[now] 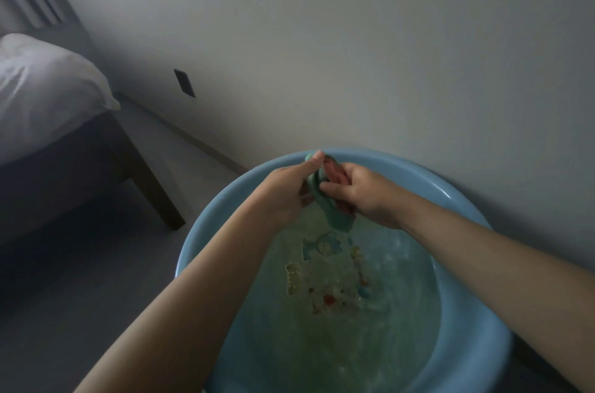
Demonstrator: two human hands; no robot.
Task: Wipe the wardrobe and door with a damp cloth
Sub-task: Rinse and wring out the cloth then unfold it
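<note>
A wet cloth (331, 212), green with a pink-red side, is bunched between both hands above a round blue basin (473, 328) of water. My left hand (286, 193) grips its left side, thumb pointing up along the cloth. From the right, my right hand (363, 193) grips the same cloth with curled fingers. The cloth's lower end hangs down toward the water. A printed picture shows on the basin's bottom through the rippled water. No wardrobe or door is in view.
The basin stands on the grey floor against a pale wall (354, 54). A bed (48, 87) with white bedding and a dark wooden leg (154, 186) stands at the left. A dark socket plate (184, 82) sits low on the wall.
</note>
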